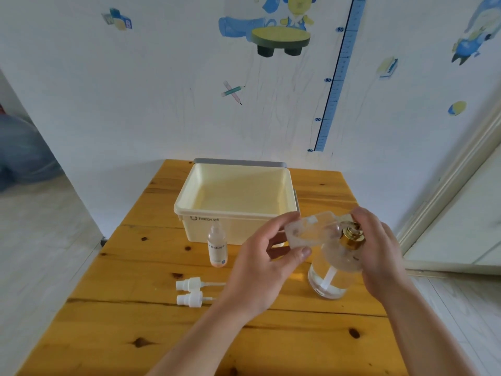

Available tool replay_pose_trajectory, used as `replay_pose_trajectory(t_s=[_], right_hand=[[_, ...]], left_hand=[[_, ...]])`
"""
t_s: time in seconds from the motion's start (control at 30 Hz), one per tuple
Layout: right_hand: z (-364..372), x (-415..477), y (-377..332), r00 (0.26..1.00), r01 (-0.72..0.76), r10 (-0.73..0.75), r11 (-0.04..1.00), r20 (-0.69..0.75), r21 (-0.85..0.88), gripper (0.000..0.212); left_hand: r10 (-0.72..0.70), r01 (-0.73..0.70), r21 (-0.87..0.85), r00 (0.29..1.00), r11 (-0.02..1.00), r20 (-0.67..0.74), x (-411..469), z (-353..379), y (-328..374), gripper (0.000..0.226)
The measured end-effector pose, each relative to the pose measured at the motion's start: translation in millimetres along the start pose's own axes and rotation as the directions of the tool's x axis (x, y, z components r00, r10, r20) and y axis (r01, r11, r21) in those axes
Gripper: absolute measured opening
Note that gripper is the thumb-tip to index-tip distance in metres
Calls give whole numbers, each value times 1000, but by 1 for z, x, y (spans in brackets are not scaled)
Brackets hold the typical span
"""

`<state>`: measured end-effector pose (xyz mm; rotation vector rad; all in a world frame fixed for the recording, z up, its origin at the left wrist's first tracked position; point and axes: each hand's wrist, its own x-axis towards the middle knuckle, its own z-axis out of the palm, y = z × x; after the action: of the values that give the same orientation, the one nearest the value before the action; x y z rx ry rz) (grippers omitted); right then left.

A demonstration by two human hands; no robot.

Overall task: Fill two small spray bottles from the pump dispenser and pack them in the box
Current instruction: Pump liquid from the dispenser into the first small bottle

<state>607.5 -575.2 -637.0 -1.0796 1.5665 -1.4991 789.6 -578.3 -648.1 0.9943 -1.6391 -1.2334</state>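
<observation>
wooden table [135, 335], wall stickers [282, 31], height chart [336, 85]

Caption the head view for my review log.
Left hand holds a small clear plastic bottle at the gold-topped glass pump dispenser held by the right hand.

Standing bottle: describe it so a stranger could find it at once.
On the wooden table sits a cream box. Just in front of its near wall is the standing bottle, small and clear. Unlike the held bottle in the left hand, it is upright, untouched, capless and labelled.
</observation>
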Motion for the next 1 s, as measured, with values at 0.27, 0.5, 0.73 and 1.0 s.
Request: replay_pose_trajectory(t_s=[0.27,0.5,0.73,1.0], right_hand=[[6,-9,-12,999,-17,19,999,-42,49,42],[6,-12,-14,1000,-28,28,998,3,54,59],[7,-11,-17,1000,-29,28,998,7,61,52],[8,-17,-22,998,-55,54,998,28,38,67]], left_hand=[[4,-4,14,999,1000,-36,0,-1,-1,49],[-3,4,16,1000,1000,-25,0,-1,0,50],[-3,3,13,999,1000,-35,1,-1,0,50],[3,-3,7,1000,1000,-31,1,-2,2,49]])
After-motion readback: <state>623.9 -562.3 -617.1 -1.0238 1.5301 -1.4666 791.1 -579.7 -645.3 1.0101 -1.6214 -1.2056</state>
